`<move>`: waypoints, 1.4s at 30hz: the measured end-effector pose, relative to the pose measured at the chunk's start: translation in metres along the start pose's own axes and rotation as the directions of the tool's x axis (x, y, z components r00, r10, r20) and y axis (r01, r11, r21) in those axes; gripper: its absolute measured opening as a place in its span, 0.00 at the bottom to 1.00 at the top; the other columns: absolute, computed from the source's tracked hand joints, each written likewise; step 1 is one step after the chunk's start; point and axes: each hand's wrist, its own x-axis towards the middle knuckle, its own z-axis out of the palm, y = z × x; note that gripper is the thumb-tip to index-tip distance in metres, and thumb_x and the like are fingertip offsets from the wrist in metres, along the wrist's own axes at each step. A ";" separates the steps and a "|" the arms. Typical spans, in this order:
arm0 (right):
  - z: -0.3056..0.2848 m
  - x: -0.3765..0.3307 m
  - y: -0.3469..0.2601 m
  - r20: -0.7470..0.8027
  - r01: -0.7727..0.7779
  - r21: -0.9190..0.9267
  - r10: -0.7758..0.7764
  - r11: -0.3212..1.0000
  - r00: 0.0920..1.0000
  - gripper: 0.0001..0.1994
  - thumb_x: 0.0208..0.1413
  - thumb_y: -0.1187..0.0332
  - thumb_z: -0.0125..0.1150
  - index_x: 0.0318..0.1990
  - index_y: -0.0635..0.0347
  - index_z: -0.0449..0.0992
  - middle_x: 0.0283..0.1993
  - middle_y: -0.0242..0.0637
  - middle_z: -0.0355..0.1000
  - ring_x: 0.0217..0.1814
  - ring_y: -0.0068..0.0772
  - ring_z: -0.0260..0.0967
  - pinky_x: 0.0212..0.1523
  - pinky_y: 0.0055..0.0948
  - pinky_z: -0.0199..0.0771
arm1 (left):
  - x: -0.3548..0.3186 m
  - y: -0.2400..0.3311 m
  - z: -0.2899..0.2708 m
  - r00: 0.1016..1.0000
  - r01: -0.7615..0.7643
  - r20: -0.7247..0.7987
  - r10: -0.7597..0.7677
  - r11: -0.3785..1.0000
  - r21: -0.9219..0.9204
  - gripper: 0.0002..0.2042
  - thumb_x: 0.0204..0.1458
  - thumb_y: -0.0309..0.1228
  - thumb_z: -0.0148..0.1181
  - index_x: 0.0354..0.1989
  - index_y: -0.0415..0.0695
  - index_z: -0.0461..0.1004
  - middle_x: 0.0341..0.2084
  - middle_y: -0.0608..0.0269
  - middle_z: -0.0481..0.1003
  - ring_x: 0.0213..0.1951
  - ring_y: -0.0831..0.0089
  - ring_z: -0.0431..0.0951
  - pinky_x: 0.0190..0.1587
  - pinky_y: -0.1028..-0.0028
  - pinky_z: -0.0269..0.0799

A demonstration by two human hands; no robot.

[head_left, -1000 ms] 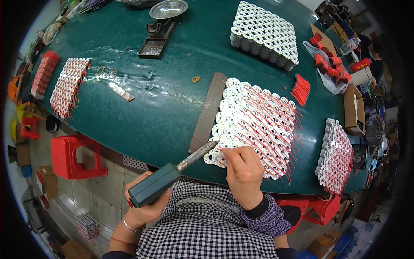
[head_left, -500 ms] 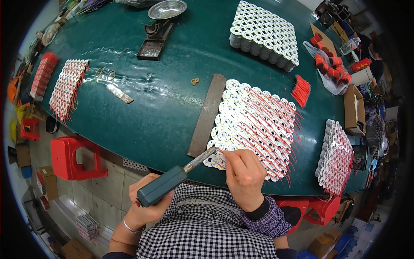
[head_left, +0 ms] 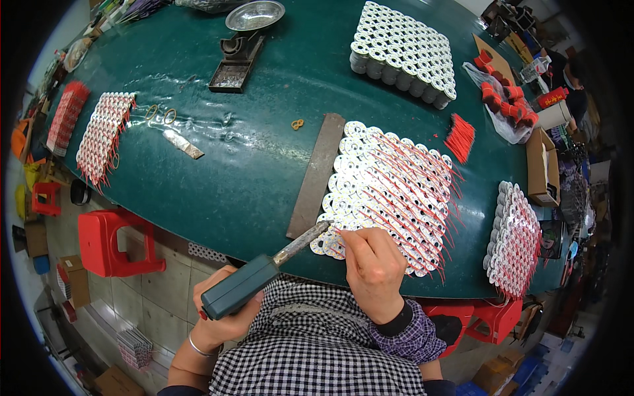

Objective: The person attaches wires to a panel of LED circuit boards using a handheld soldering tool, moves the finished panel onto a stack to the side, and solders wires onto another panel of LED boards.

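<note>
A left hand (head_left: pixel 228 305) is wrapped around the dark green, block-shaped handle of a hand tool with a long metal barrel (head_left: pixel 244 285), its grip closed firmly on it, while the right hand (head_left: pixel 376 267) pinches thumb and forefinger together on what looks like a thin red wire (head_left: pixel 339 231). The tool's tip is just beside those fingertips, over the near left part of a layer of overlapping white round discs (head_left: pixel 349 165), which lies on the dark green table (head_left: pixel 218 191) with a flat brown bar (head_left: pixel 316 178) along its left side; whether the tip touches a disc cannot be told. The step in hand appears to be joining a wire end to one disc, as many discs to the right already bear red wires; the next move would call for a steady pinch and a small, exact contact of the tip. Of the containers, a clear plastic bag (head_left: pixel 520 136) at the right holds red rolls (head_left: pixel 492 98), an open brown cardboard box (head_left: pixel 536 175) holds something pale, a shallow dark metal tray (head_left: pixel 228 89) has greyish matter in it, and the contents, if any, of a round silver metal dish (head_left: pixel 255 14) behind that tray are unclear
</note>
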 end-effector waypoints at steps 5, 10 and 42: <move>0.000 0.000 -0.002 0.013 -0.021 0.008 0.021 1.000 1.000 0.10 0.46 0.80 0.67 0.39 0.63 0.80 0.33 0.36 0.71 0.33 0.37 0.71 0.32 0.34 0.71 | -0.002 0.002 -0.003 0.999 0.040 0.024 -0.040 0.999 -0.008 0.11 0.38 0.18 0.69 0.34 0.34 0.79 0.29 0.56 0.79 0.29 0.66 0.81 0.31 0.74 0.76; -0.004 0.003 -0.001 -0.049 -0.025 0.032 0.026 0.999 0.998 0.11 0.46 0.81 0.66 0.39 0.63 0.80 0.33 0.37 0.71 0.33 0.38 0.70 0.32 0.35 0.71 | -0.001 0.003 -0.003 0.995 0.086 0.049 -0.084 0.996 -0.038 0.13 0.38 0.17 0.68 0.36 0.33 0.80 0.33 0.53 0.80 0.32 0.65 0.83 0.35 0.74 0.78; -0.004 0.011 0.002 0.010 -0.060 -0.044 0.061 0.997 0.998 0.10 0.45 0.84 0.68 0.36 0.64 0.81 0.30 0.37 0.72 0.32 0.37 0.72 0.31 0.34 0.72 | 0.014 0.003 0.007 0.999 0.009 0.053 -0.009 1.000 -0.001 0.09 0.39 0.18 0.69 0.31 0.34 0.78 0.27 0.54 0.78 0.27 0.66 0.80 0.30 0.73 0.75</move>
